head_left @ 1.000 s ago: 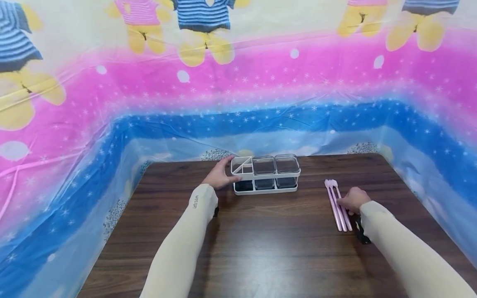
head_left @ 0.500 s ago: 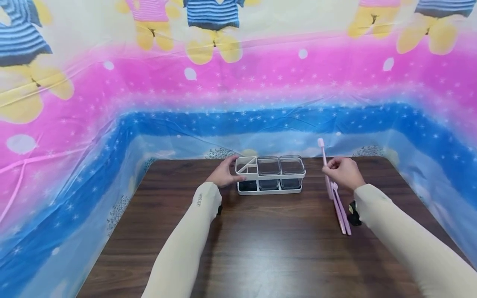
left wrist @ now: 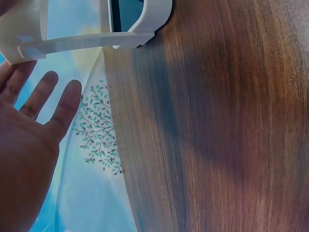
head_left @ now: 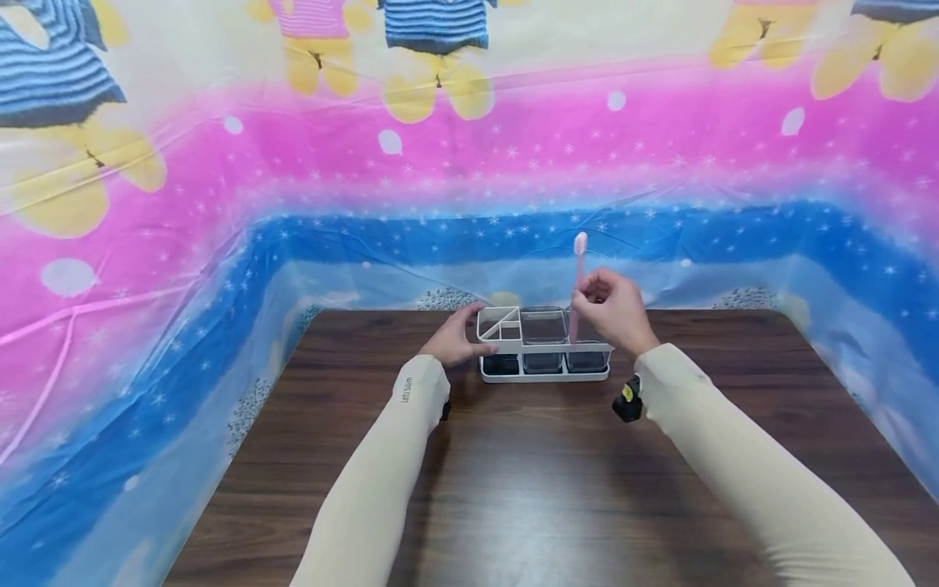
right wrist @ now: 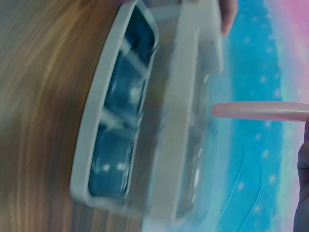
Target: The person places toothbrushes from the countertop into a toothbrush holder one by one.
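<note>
Dark wood-grain table enclosed on the left, far and right sides by a glossy plastic sheet, banded cream, pink and blue, printed with snowflakes and yellow bears in striped shirts; even, bright lighting.

toothbrush: pale pink | holder: white, clear cups | table: dark brown woodgrain | sleeves: beige

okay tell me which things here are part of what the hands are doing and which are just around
In use:
- white holder, steadied by the left hand
- pink toothbrush, held upright above the holder by the right hand

Just around:
- wooden table
- colourful printed sheet behind it
</note>
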The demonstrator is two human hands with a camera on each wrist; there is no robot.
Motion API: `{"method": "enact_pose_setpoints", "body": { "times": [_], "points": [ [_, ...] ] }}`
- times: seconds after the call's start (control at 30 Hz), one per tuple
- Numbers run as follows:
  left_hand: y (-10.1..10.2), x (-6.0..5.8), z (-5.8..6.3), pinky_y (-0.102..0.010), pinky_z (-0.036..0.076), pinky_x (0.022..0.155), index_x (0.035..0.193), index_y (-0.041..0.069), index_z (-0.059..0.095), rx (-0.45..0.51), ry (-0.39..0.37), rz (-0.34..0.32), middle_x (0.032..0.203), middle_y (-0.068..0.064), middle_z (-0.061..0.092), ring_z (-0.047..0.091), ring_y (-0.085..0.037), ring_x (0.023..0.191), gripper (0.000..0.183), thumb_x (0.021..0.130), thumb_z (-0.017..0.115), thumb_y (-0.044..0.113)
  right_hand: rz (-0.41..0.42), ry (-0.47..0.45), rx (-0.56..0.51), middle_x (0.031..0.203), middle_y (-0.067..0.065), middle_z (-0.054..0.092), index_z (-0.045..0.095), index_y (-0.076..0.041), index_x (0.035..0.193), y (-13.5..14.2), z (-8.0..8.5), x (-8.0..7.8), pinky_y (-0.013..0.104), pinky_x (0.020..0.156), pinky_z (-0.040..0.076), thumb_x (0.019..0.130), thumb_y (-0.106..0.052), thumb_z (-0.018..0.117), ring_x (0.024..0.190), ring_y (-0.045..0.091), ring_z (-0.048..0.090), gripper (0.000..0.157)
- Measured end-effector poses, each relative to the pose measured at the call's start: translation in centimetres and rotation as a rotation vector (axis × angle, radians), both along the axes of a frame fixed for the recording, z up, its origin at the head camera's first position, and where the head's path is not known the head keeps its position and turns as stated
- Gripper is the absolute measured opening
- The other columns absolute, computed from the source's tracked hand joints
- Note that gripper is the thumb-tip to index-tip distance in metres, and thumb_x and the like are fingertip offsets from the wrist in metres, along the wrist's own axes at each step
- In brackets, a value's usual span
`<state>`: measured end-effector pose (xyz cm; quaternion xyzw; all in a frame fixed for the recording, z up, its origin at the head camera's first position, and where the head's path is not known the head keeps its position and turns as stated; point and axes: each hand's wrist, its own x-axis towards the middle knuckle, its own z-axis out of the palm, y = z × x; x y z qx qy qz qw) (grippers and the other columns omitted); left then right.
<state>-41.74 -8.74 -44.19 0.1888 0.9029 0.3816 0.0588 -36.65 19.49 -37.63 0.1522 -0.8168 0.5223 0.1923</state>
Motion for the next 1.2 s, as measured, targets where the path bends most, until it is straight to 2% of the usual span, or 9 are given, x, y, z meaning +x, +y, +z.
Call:
{"method": "enact_pose_setpoints", "body": {
  "times": [0.1, 0.23, 0.33, 0.47, 0.67, 0.9, 1.03, 1.2],
  "points": [
    [0.0, -0.1, 0.1, -0.048, 0.036, 0.1, 0.149, 0.016, 0.027, 0.003, -0.002, 0.001, 0.146, -0.008, 0.033, 0.038, -0.027, 0.128, 0.086, 0.081, 0.076, 0.033, 0.06, 0.012, -0.038, 0.09, 0.013, 0.067, 0.061, 0.002, 0.098, -1.9, 1.1, 0.6, 0.024, 0.066, 0.048, 0.087, -0.003, 0.062, 0.076, 0.022, 0.059, 0.012],
    [0.2, -0.1, 0.1, -0.047, 0.036, 0.101, 0.149, 0.018, 0.027, -0.001, -0.006, 0.009, 0.146, -0.008, 0.034, 0.038, -0.026, 0.128, 0.085, 0.081, 0.076, 0.034, 0.108, 0.0, -0.05, 0.097, 0.013, 0.067, 0.064, -0.004, 0.108, -3.7, 1.3, 0.6, 0.029, 0.072, 0.051, 0.09, -0.007, 0.064, 0.084, 0.023, 0.063, 0.018],
    [0.2, 0.1, 0.2, -0.047, 0.035, 0.101, 0.149, 0.019, 0.028, -0.002, -0.006, 0.014, 0.145, -0.008, 0.035, 0.039, -0.026, 0.127, 0.085, 0.08, 0.076, 0.034, 0.124, -0.015, -0.047, 0.099, 0.009, 0.068, 0.066, -0.009, 0.107, -4.5, 0.5, -0.2, 0.032, 0.074, 0.051, 0.091, -0.013, 0.064, 0.088, 0.02, 0.064, 0.016],
    [0.1, 0.0, 0.2, -0.047, 0.036, 0.1, 0.149, 0.016, 0.028, -0.003, 0.007, 0.003, 0.144, -0.01, 0.036, 0.04, -0.027, 0.126, 0.086, 0.08, 0.077, 0.033, 0.151, -0.024, -0.02, 0.1, 0.009, 0.068, 0.065, -0.006, 0.101, -5.5, 0.1, -0.5, 0.032, 0.072, 0.049, 0.092, -0.014, 0.064, 0.087, 0.02, 0.064, 0.012],
    [0.0, -0.1, 0.1, -0.045, 0.036, 0.101, 0.149, 0.012, 0.028, -0.018, 0.019, -0.009, 0.145, -0.011, 0.035, 0.04, -0.028, 0.127, 0.087, 0.079, 0.077, 0.032, 0.149, -0.086, 0.099, 0.093, 0.002, 0.067, 0.065, -0.012, 0.099, -6.5, -1.3, -0.6, 0.033, 0.069, 0.049, 0.092, -0.016, 0.063, 0.08, 0.019, 0.059, 0.008],
    [0.0, 0.1, 0.2, -0.047, 0.036, 0.101, 0.149, 0.015, 0.027, -0.019, -0.008, 0.003, 0.146, -0.01, 0.033, 0.039, -0.029, 0.128, 0.087, 0.08, 0.076, 0.034, 0.131, -0.154, 0.18, 0.088, -0.001, 0.064, 0.066, -0.016, 0.095, -7.3, -3.0, -0.7, 0.035, 0.066, 0.048, 0.095, -0.022, 0.059, 0.077, 0.02, 0.055, 0.009],
    [-0.1, 0.0, 0.0, -0.046, 0.036, 0.101, 0.149, 0.014, 0.027, -0.027, 0.004, 0.002, 0.145, -0.01, 0.035, 0.04, -0.026, 0.127, 0.086, 0.081, 0.076, 0.034, 0.119, -0.173, 0.212, 0.086, 0.0, 0.064, 0.069, -0.014, 0.096, -7.6, -3.4, -0.9, 0.035, 0.065, 0.048, 0.095, -0.023, 0.059, 0.076, 0.02, 0.055, 0.013],
    [-0.1, -0.2, -0.2, -0.047, 0.036, 0.101, 0.149, 0.014, 0.028, -0.035, 0.015, 0.001, 0.144, -0.01, 0.036, 0.04, -0.025, 0.127, 0.086, 0.08, 0.076, 0.034, 0.123, -0.201, 0.248, 0.091, 0.0, 0.065, 0.071, -0.01, 0.102, -7.8, -4.0, -1.2, 0.036, 0.072, 0.051, 0.093, -0.021, 0.063, 0.081, 0.018, 0.058, 0.017]
  ]
}}
